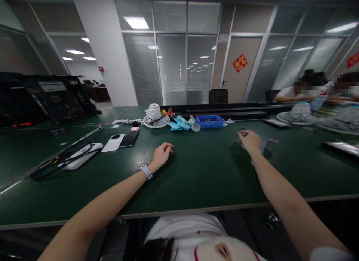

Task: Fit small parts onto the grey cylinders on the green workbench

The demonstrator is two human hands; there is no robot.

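My left hand [162, 155], with a watch [146, 171] on its wrist, hovers or rests near the middle of the green table [196, 178]. Its fingers bend loosely, apart from the thumb, with nothing visible between them. Farther right, my right hand [251, 141] is closed in a pinch on a small dark thing, mostly hidden by the fingers. A clear, see-through piece shows faintly beneath that hand. Just right of it stands a small grey metal cylinder [271, 144]. Beyond the hands lie light-blue fan blades [181, 123] and a blue basket [210, 121] of small parts.
A white fan housing [154, 113] sits on its round grille at the back. On the left are a white phone [113, 143], a dark phone [129, 139], a white device [81, 156] and a looped black cable [42, 171]. Other people [294, 92] sit at the far right.
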